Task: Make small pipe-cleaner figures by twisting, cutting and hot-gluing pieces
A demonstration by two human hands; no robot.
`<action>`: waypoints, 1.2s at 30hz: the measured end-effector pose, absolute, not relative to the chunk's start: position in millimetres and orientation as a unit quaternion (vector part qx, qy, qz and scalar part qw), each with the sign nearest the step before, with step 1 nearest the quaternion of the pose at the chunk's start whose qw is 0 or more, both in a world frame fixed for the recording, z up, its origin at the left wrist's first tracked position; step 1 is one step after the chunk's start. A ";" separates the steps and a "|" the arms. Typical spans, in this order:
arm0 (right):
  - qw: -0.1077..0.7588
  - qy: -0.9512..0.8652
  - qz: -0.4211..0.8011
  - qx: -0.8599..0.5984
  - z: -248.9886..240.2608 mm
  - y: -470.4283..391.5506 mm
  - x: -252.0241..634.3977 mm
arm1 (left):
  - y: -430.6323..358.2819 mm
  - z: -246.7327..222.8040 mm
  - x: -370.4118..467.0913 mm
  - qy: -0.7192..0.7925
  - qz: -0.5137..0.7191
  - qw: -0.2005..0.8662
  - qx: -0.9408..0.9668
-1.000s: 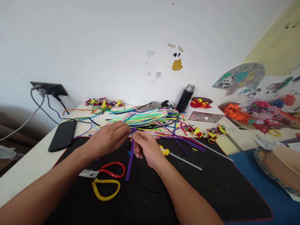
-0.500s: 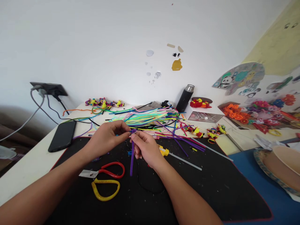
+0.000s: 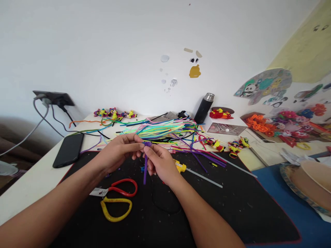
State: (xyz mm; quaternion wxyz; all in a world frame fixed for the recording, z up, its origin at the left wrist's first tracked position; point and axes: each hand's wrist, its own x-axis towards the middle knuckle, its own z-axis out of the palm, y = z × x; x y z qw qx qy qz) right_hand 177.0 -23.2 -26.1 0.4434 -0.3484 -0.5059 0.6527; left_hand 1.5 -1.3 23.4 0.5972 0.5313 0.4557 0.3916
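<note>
Between my two hands is a purple pipe cleaner [image 3: 145, 168], bunched into a coil at its top with a doubled tail hanging down over the black mat. My left hand [image 3: 126, 151] pinches the coil from the left with thumb and forefinger. From the other side my right hand [image 3: 161, 160] grips the same piece, thumb on top and fingers curled under. A pair of scissors [image 3: 120, 187] with red and yellow handles lies below my left hand. Just right of my right hand is a yellow glue gun [image 3: 179, 166], partly hidden, with a clear glue stick reaching out of it.
A pile of coloured pipe cleaners [image 3: 160, 129] lies behind my hands. A phone [image 3: 68, 150] rests at left, and a black flask [image 3: 204, 108] leans by the wall. Small pipe-cleaner figures [image 3: 234, 148] stand at right. A round basket [image 3: 305, 186] sits at the right edge.
The hanging purple tail has become shorter, and the coil at the top looks fuller. My left hand has turned slightly around it; my right hand stays nearly in place.
</note>
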 end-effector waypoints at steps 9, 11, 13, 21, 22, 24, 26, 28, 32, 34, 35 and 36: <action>0.462 -0.527 0.617 -0.358 -26.6 -25.4 176.9 | -1.1 22.2 2.9 0.441 0.381 0.684 0.438; 0.474 -0.530 0.605 -0.360 -27.9 -25.7 176.6 | -1.7 21.3 3.6 0.436 0.380 0.688 0.438; 0.479 -0.535 0.596 -0.360 -28.2 -26.5 176.2 | -2.7 20.4 5.0 0.431 0.381 0.689 0.441; 0.486 -0.542 0.578 -0.369 -30.2 -24.7 176.8 | -2.1 18.1 5.1 0.447 0.361 0.650 0.497; 0.484 -0.540 0.580 -0.371 -30.6 -24.2 177.0 | -1.4 18.8 3.1 0.453 0.356 0.633 0.517; 0.480 -0.538 0.584 -0.373 -30.9 -23.9 177.2 | 0.0 20.8 -1.7 0.460 0.341 0.597 0.562; 0.471 -0.540 0.590 -0.372 -30.4 -24.6 177.1 | 1.4 23.0 -6.3 0.459 0.322 0.568 0.602; 0.458 -0.544 0.599 -0.369 -29.8 -25.6 176.7 | 2.8 24.9 -9.7 0.455 0.303 0.554 0.628; 0.439 -0.553 0.608 -0.363 -29.5 -26.9 175.9 | 5.3 27.4 -12.6 0.441 0.270 0.552 0.655; 0.431 -0.557 0.610 -0.361 -29.4 -27.0 175.9 | 5.9 27.0 -12.0 0.441 0.264 0.553 0.656; 0.428 -0.560 0.610 -0.362 -29.3 -26.8 176.0 | 6.0 26.0 -11.1 0.444 0.269 0.557 0.648; 0.426 -0.562 0.609 -0.362 -29.3 -26.6 176.2 | 6.0 24.6 -9.9 0.448 0.279 0.562 0.636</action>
